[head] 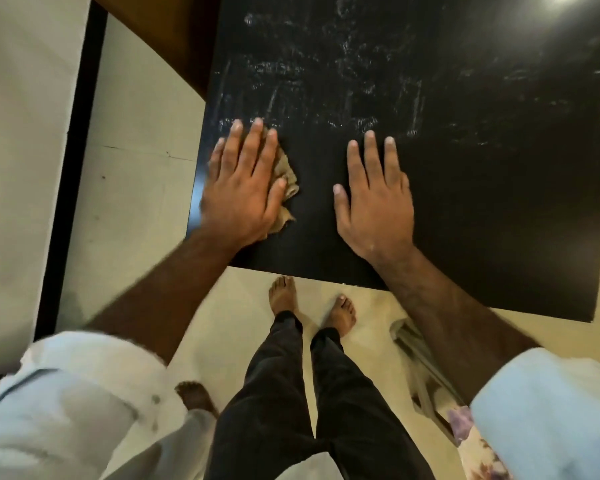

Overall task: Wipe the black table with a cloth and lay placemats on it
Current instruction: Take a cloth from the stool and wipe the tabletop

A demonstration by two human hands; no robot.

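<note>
Left hand (243, 185): palm down, pressing flat, fingers straight, slightly spread.
Right hand (374, 199): palm down, flat, fingers straight, thumb out.

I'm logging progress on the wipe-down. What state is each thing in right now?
black table: near part dark, far part streaked with whitish smears; no placemat in view on it.
left hand: fingers straight, pressing down on the cloth.
cloth: crumpled, near the table's left edge.
right hand: flat on bare table, holding nothing.
</note>
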